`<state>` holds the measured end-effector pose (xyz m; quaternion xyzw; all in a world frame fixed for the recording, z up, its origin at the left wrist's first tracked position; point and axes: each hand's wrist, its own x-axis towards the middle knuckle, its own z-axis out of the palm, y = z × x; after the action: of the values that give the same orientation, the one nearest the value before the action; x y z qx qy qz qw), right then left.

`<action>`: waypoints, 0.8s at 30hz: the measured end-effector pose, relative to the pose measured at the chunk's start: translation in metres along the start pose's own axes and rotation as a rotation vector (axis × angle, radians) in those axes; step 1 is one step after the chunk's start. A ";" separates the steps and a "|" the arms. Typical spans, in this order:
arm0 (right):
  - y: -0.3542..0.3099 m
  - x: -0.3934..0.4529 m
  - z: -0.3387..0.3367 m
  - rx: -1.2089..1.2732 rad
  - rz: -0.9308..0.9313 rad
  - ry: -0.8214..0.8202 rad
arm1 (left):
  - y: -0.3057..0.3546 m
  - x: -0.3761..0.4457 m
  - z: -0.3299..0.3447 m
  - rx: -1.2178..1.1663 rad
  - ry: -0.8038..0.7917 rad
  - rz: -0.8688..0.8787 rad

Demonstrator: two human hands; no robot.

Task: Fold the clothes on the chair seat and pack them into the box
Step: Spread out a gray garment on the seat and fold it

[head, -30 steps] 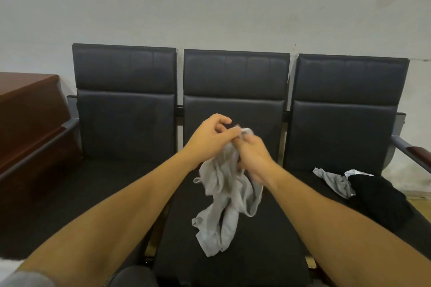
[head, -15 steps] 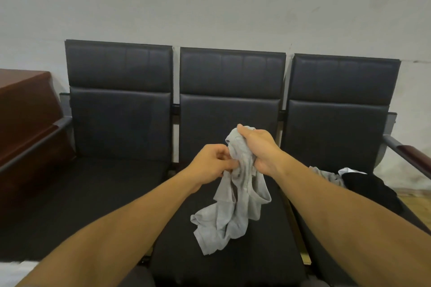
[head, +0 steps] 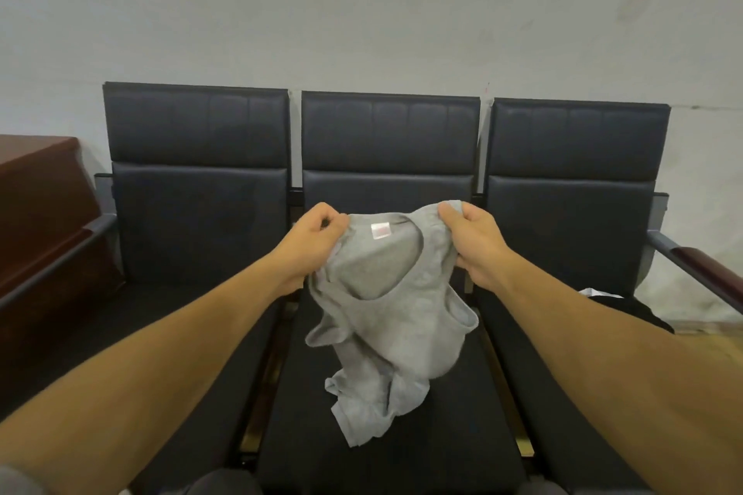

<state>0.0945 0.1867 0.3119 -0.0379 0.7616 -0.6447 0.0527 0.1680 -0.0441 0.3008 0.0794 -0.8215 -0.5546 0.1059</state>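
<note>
Left grip point(head: 311, 237) and right grip point(head: 472, 241) pinching grey top point(head: 386, 317) neckline, fabric hanging below

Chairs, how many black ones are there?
3, side by side along the wall: left chair, middle chair behind the grey top, right chair with dark clothes.

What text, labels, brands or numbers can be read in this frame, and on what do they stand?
Neck tag inside the collar of the grey shirt: white with pinkish print, too blurred to read.
Nothing else in view carries any lettering: not the chairs, the wall or the dark clothes on the right-hand seat.
The left hand and right hand hold the shirt open by its shoulders.
</note>
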 end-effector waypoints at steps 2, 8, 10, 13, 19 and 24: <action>-0.002 0.001 0.000 0.025 -0.013 0.039 | 0.005 -0.004 -0.008 0.093 -0.112 0.107; 0.004 0.000 -0.020 -0.081 -0.068 0.138 | -0.001 0.003 -0.042 0.937 -0.053 0.153; 0.008 -0.004 -0.027 -0.177 0.041 -0.025 | -0.003 -0.001 -0.047 0.659 0.018 0.005; 0.004 -0.017 -0.040 -0.422 0.360 -0.517 | 0.000 -0.023 -0.048 0.213 -0.421 -0.298; 0.024 -0.021 -0.046 -0.451 0.525 -0.786 | -0.031 -0.034 -0.035 0.011 -0.692 -0.464; 0.043 0.042 -0.029 -0.161 0.287 -0.021 | -0.025 0.040 -0.012 0.017 -0.140 -0.444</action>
<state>0.0494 0.2166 0.2732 0.0604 0.8079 -0.5669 0.1490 0.1333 -0.0742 0.2855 0.2204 -0.7938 -0.5617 -0.0768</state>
